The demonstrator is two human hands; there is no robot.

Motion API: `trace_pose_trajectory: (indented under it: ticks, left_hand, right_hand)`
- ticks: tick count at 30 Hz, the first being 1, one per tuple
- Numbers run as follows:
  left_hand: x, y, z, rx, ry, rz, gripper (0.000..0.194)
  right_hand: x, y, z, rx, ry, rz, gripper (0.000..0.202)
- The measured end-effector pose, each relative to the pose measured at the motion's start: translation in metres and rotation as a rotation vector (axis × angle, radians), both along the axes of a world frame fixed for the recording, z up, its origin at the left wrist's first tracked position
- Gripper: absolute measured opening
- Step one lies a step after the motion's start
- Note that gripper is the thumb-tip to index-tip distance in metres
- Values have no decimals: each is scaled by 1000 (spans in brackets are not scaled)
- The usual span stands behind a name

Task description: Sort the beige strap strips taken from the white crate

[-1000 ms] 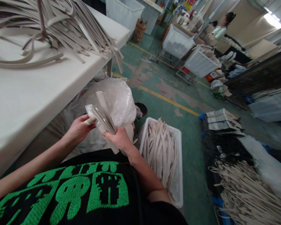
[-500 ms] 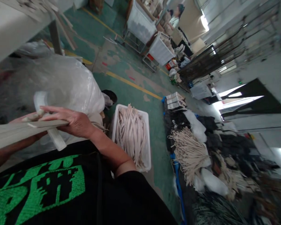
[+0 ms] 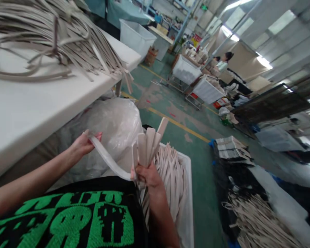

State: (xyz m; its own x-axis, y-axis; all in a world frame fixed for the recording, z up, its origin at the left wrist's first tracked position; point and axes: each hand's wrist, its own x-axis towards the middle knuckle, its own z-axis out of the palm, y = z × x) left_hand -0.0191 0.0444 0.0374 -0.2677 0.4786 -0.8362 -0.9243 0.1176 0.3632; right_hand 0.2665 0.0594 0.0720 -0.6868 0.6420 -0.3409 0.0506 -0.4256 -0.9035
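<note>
My right hand (image 3: pixel 147 173) is closed around a fanned bunch of flat beige strips (image 3: pixel 146 146), their squared ends pointing up and away from me. Between my two hands runs one pale strip (image 3: pixel 107 159), sagging in a curve. Its far end is pinched in the fingers of my left hand (image 3: pixel 86 142); its other end meets the bunch at my right hand. Just below and beyond my right hand stands a white plastic bin (image 3: pixel 188 179) filled with long beige strips (image 3: pixel 172 175). Behind the left hand bulges a clear plastic bag (image 3: pixel 124 119).
At left, a white table (image 3: pixel 41 103) bears a heap of grey-beige strips (image 3: pixel 80 38), some hanging over its edge. More strips (image 3: pixel 260 220) lie on dark sheeting at right. White carts (image 3: pixel 187 69) and a person (image 3: pixel 223 63) are farther back on the green floor (image 3: pixel 204 165).
My hands have moved apart; the right one swung rightward with the bunch, now held upright over the bin. A single strip now stretches between them. The view has shifted left, showing the table heap.
</note>
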Motion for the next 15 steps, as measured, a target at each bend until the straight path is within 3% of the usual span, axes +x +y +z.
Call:
trace_pose_trajectory:
  ticks: [3,5,8,12,15]
  left_hand:
    - [-8,3,-3,39,143,55,36]
    - [1,-3,-4,137,243,-19,26]
    - [22,-21,-11,327,411,-288,21]
    - [38,-45,-23,476,614,-690,45]
    - [42,-57,-20,531,696,-898,56]
  right_hand:
    - [16,1,-10,-72,-4,-24,56]
    - [6,1,-17,-69,-22,-117,56]
    - [-27,6,-24,-26,-14,-229,55]
    - [-64,23,-33,-4,82,-242,52]
    - [-78,29,-40,-25,130,-248,49]
